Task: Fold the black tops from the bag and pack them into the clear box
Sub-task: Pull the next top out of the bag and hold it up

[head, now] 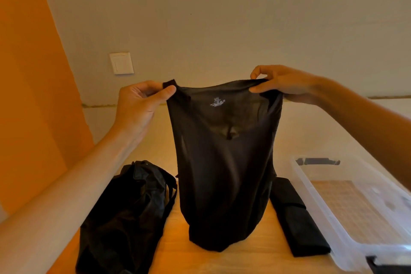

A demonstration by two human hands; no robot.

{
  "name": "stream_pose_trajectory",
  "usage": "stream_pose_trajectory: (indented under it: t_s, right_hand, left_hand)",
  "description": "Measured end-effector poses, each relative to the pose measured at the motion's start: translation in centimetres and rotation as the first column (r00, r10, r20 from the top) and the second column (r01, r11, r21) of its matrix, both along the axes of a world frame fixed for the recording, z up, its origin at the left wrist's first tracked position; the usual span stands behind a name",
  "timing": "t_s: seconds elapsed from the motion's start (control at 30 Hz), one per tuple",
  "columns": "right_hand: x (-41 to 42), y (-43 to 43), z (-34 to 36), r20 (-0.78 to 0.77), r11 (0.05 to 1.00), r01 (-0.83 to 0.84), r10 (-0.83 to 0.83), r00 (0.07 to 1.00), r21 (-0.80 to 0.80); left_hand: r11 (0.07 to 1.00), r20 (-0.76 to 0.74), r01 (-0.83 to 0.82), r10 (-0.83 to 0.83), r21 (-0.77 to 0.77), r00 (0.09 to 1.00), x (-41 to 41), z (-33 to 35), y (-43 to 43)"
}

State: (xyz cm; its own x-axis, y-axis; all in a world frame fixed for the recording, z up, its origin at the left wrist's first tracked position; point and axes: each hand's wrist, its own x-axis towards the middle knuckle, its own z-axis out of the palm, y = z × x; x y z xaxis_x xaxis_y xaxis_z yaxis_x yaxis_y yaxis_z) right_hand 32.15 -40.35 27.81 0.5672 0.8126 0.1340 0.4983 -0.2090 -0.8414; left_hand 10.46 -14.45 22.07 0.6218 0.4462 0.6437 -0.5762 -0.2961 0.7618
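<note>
You've got the black top up in the air, and both hands are pinching it. Your left hand has thumb and fingers clamped on the left shoulder corner. Your right hand nips the right shoulder corner, a touch higher and farther out. The top hangs straight down between them with its long axis vertical and the neck edge stretched level across the top. The hem is bunched where it meets the tabletop.

The bag slumps to the left of the hem, and a row of folded tops lies just right of it. Beyond those, on the far right, is the clear box, with no black cloth showing inside.

The key point is that the top is below your hands, not in front of them. I'd expect it to be laid flat for folding in the bare strip between bag and folded pile. The right hand is nearer the box.
</note>
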Motion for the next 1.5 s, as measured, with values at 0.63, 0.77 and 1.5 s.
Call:
stream_pose_trajectory:
  t_s: [0.63, 0.77, 1.5]
  right_hand:
    - [0.6, -3.8, 0.0, -0.137, 0.934, -0.356, 0.358, 0.924, 0.045]
    - [0.6, -2.7, -0.7, 0.077, 0.988, -0.145, 0.141, 0.987, 0.061]
    - [-0.1, -1.0, -0.2, 0.501, 0.887, 0.048, -0.303, 0.811, 0.459]
  left_hand:
    - [0.92, 0.117, -0.29, 0.268, 0.263, 0.956, -0.8, 0.4, 1.6]
    - [0.921, 0.115, -0.301, 0.281, 0.245, 0.953, -0.7, 0.4, 1.4]
    - [0.776, 0.144, -0.488, 0.472, 0.399, 0.87, -0.9, 2.7, 1.6]
